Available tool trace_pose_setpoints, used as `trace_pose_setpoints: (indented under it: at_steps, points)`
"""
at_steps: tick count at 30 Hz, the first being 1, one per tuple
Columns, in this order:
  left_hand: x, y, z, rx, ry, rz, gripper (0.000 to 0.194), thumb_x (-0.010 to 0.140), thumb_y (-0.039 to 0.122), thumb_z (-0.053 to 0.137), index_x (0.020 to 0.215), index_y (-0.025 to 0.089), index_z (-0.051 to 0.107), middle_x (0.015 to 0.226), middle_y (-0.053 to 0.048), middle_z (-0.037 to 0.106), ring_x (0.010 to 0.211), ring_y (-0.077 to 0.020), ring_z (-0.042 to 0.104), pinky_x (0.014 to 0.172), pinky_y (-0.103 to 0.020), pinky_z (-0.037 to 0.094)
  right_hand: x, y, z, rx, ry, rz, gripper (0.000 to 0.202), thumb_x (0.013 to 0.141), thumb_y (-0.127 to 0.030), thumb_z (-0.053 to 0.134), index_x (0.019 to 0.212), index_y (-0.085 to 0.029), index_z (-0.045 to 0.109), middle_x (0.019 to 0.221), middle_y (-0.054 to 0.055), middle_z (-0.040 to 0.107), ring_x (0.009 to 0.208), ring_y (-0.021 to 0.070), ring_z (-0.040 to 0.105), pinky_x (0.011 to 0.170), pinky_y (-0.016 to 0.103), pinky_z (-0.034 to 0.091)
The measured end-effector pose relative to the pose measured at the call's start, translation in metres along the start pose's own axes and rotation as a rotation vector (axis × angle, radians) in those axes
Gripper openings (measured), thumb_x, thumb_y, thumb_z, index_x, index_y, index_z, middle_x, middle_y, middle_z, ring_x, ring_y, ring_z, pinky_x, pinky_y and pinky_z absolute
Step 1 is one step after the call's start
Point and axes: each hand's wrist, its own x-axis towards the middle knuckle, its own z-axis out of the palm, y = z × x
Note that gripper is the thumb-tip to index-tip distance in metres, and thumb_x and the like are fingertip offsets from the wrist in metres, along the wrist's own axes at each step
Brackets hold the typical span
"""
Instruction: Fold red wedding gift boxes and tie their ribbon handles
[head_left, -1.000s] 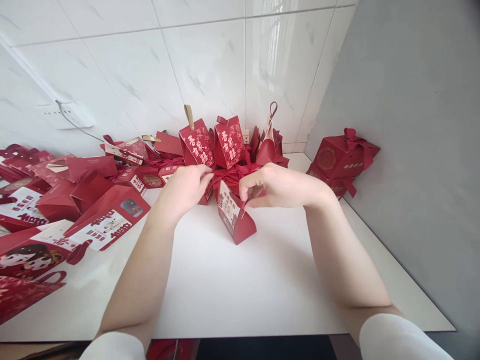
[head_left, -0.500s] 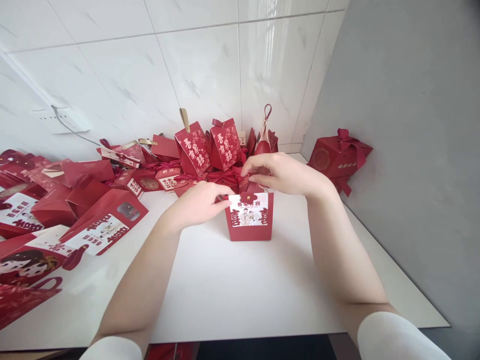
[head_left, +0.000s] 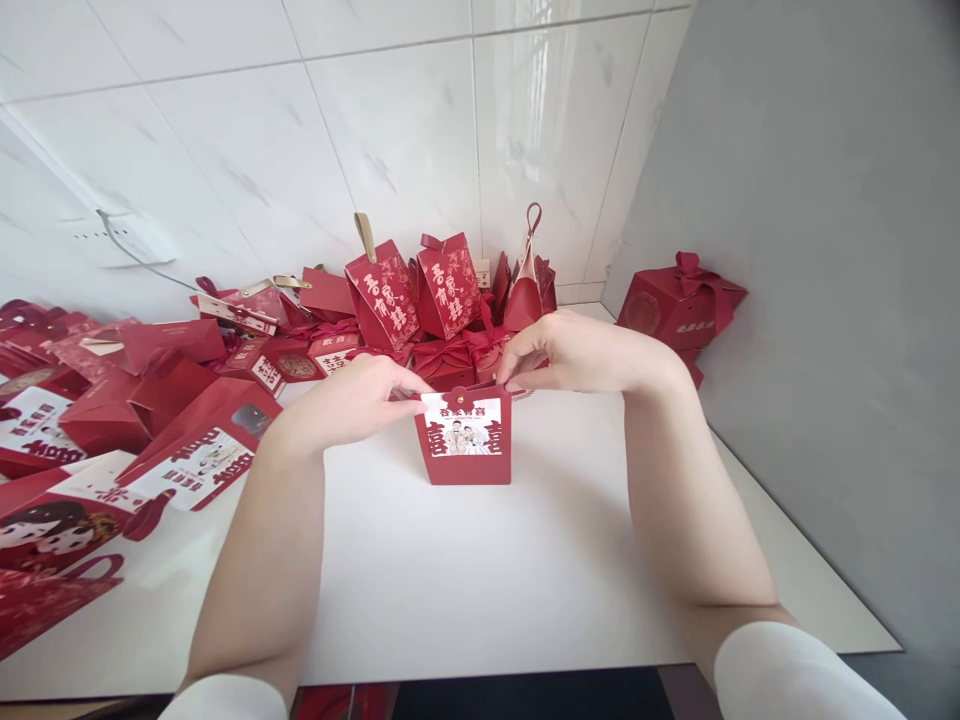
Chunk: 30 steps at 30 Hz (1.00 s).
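Both top corners pinched, head view: our left hand [head_left: 367,400] and right hand [head_left: 566,352] grip a flat-fronted red paperboard box [head_left: 471,470], upright on the smooth white tabletop [head_left: 465,590]. We'd call this squaring its top; next calls for even, gentle pressure. Contents? Hidden from us.

A smooth, matt-looking red paperboard box [head_left: 469,470] with a shiny, metal-looking gold stud [head_left: 460,399] stands on a smooth white tabletop [head_left: 465,580]. Glossy, marble-veined wall tiles [head_left: 405,120] gleam at 12 o'clock; at 3 o'clock, a grey panel [head_left: 817,320] looks matt behind cloth-like ribbon [head_left: 724,307] on a smooth card carton [head_left: 649,300]. A white cloth sleeve [head_left: 802,675] shows at 4 o'clock.
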Motion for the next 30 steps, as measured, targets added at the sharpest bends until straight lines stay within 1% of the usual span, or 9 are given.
trace_pose_setpoints:
  at_steps: [2,6,12,15,17,19,22,26,30]
  points:
    - [-0.001,-0.001,0.0,-0.002,-0.013,-0.019,0.036,0.087,0.046,0.049,0.104,0.029,0.076,0.098,0.001,0.074,0.073,-0.0148,0.061,0.062,-0.023,0.043,0.001,0.002,0.0,0.003,-0.005,0.027,0.015,0.079,-0.025,0.064,0.089,-0.025,0.075,0.088,-0.001,0.074,0.077,0.0182,0.067,0.068,0.029,0.051]
    - [-0.002,-0.002,0.002,0.012,-0.02,-0.05,0.036,0.087,0.046,0.05,0.105,0.028,0.076,0.088,0.0,0.074,0.062,-0.0139,0.056,0.054,-0.024,0.036,0.001,0.001,0.002,0.011,-0.019,0.024,0.015,0.076,-0.02,0.067,0.089,-0.025,0.073,0.089,-0.001,0.073,0.079,0.0186,0.067,0.066,0.028,0.05]
    - [-0.002,-0.005,0.001,-0.007,0.0,-0.042,0.032,0.085,0.042,0.051,0.098,0.027,0.077,0.084,0.001,0.072,0.062,-0.0139,0.053,0.055,-0.024,0.034,0.007,0.0,0.008,-0.046,-0.003,-0.011,0.009,0.074,-0.015,0.066,0.078,-0.022,0.064,0.079,-0.002,0.07,0.071,0.0163,0.064,0.061,0.026,0.046]
    - [-0.004,-0.008,-0.002,0.002,0.002,-0.043,0.029,0.085,0.041,0.051,0.094,0.027,0.075,0.085,0.001,0.071,0.064,-0.0145,0.055,0.056,-0.025,0.035,0.013,0.001,0.011,-0.029,0.003,-0.037,0.009,0.075,-0.015,0.066,0.079,-0.022,0.064,0.078,-0.002,0.071,0.071,0.0159,0.065,0.061,0.026,0.046]
    - [-0.004,-0.01,-0.002,0.025,0.006,-0.042,0.027,0.084,0.042,0.052,0.086,0.025,0.073,0.082,0.0,0.069,0.064,-0.015,0.055,0.056,-0.025,0.035,0.017,0.001,0.014,-0.014,-0.002,-0.069,0.008,0.075,-0.016,0.068,0.081,-0.021,0.065,0.079,-0.001,0.071,0.071,0.0158,0.066,0.062,0.025,0.047]
    - [-0.001,-0.011,0.001,0.078,0.003,-0.061,0.029,0.081,0.046,0.055,0.072,0.021,0.066,0.071,-0.001,0.063,0.06,-0.0151,0.051,0.053,-0.026,0.032,0.022,0.001,0.018,-0.006,0.002,-0.113,0.007,0.076,-0.018,0.069,0.081,-0.02,0.066,0.08,0.0,0.072,0.071,0.0156,0.066,0.062,0.025,0.047]
    - [0.008,-0.01,0.01,0.115,-0.014,-0.117,0.041,0.072,0.054,0.065,0.058,0.02,0.048,0.06,-0.001,0.051,0.053,-0.0143,0.043,0.048,-0.027,0.026,0.028,0.0,0.024,0.015,0.013,-0.172,0.007,0.077,-0.019,0.071,0.082,-0.019,0.066,0.078,0.0,0.072,0.07,0.0148,0.066,0.062,0.025,0.046]
    - [0.017,-0.008,0.019,0.05,-0.037,-0.199,0.051,0.065,0.056,0.07,0.055,0.02,0.036,0.056,0.0,0.042,0.048,-0.012,0.035,0.046,-0.029,0.021,0.03,-0.004,0.028,-0.018,0.034,-0.199,0.006,0.078,-0.017,0.07,0.081,-0.019,0.065,0.077,0.0,0.071,0.068,0.0137,0.064,0.06,0.024,0.044]
    - [0.017,-0.009,0.019,0.046,-0.023,-0.192,0.059,0.063,0.059,0.07,0.057,0.02,0.027,0.056,0.002,0.033,0.048,-0.0108,0.028,0.047,-0.029,0.018,0.027,-0.009,0.028,-0.103,0.061,-0.201,0.008,0.078,-0.012,0.066,0.076,-0.019,0.062,0.075,-0.001,0.069,0.067,0.013,0.062,0.057,0.024,0.04]
